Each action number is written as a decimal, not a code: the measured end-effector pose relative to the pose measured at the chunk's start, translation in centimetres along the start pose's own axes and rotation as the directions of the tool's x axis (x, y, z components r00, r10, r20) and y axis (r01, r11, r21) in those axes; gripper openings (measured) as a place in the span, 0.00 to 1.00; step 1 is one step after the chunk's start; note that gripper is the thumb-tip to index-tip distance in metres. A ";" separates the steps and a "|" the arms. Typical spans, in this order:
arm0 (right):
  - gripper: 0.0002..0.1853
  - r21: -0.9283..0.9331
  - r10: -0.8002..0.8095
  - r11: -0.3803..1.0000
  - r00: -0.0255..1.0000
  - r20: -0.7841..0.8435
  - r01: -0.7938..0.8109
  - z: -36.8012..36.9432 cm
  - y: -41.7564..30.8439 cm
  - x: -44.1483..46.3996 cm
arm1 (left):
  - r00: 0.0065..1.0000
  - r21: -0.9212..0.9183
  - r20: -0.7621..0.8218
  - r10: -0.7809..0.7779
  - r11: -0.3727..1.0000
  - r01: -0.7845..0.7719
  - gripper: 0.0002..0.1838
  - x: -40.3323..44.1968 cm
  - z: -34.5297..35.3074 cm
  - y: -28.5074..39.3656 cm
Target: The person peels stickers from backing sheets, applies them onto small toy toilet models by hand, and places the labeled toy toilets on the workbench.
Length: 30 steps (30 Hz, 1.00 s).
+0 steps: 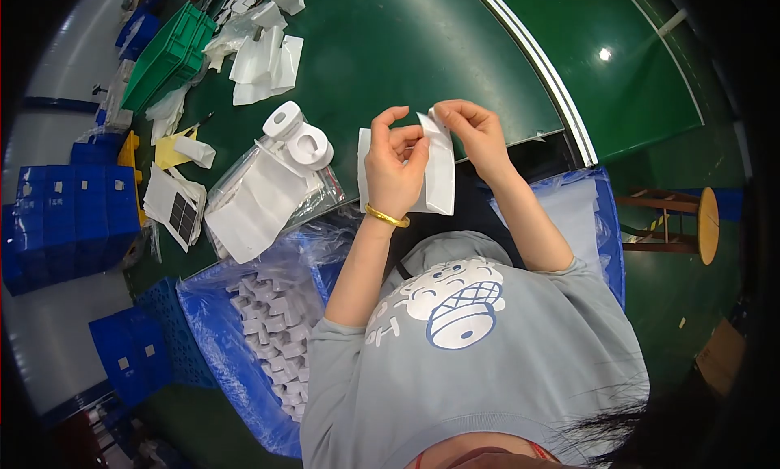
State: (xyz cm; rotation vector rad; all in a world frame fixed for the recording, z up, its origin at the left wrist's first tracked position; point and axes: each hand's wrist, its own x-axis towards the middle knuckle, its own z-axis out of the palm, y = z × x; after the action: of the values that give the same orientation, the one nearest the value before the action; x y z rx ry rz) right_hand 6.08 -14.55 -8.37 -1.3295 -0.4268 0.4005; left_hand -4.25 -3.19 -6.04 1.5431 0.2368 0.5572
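A white folded sheet, paper-like or thin foam (439,176), is held up in front of me at the table's edge. My left hand (396,170), with a gold bangle at its wrist, has its thumb and fingers curled together at the sheet's upper middle; its index finger is raised. At the upper right corner of the sheet, my right hand (474,134) pinches the edge between thumb and fingers. To the left, a white plastic piece with a round ring (309,147) stands beside another rounded white piece (283,120), near flat white sheets (258,213).
The green table (390,46) carries crumpled white wrapping (268,67), a green crate (166,58) and labels with dark squares (185,217). A lined blue bin (207,339) holds several small white parts. Another blue bin (605,225) and a stool (708,225) are at right.
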 end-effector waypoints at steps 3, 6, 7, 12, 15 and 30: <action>0.12 0.159 0.131 0.981 0.985 -0.116 -0.112 -0.8 -0.7 1.2 | 0.997 -0.030 -0.044 -0.070 0.997 0.069 0.22 0.1 -0.3 -0.5; 0.12 0.257 0.189 0.957 0.959 -0.210 -0.132 -1.7 -1.7 2.5 | 0.992 0.018 -0.084 -0.092 0.995 0.094 0.23 1.6 -1.1 -1.8; 0.13 0.225 0.151 0.969 0.962 -0.229 -0.099 -2.1 -1.8 3.0 | 0.992 0.055 -0.109 -0.065 0.996 0.071 0.23 2.7 -1.5 -2.3; 0.12 0.055 -0.010 0.998 0.938 -0.347 0.031 -1.9 -2.7 3.6 | 0.961 0.220 -0.265 0.076 0.975 -0.016 0.25 10.4 -4.3 -3.1; 0.10 -0.014 -0.182 0.982 0.915 -0.360 0.189 -1.7 -1.9 3.8 | 0.947 0.859 -0.219 0.237 0.507 0.072 0.23 11.6 -5.1 -1.3; 0.09 -0.765 -0.842 0.222 0.514 0.163 0.605 0.8 -2.6 1.6 | 0.969 -0.454 0.106 -0.224 0.856 0.247 0.15 3.0 2.6 1.3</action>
State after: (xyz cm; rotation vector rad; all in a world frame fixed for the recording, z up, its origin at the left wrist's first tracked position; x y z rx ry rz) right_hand 7.15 -13.61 -5.53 -1.7565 -1.0001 -0.9420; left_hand -0.71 -4.10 -4.11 1.0389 0.2305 0.3460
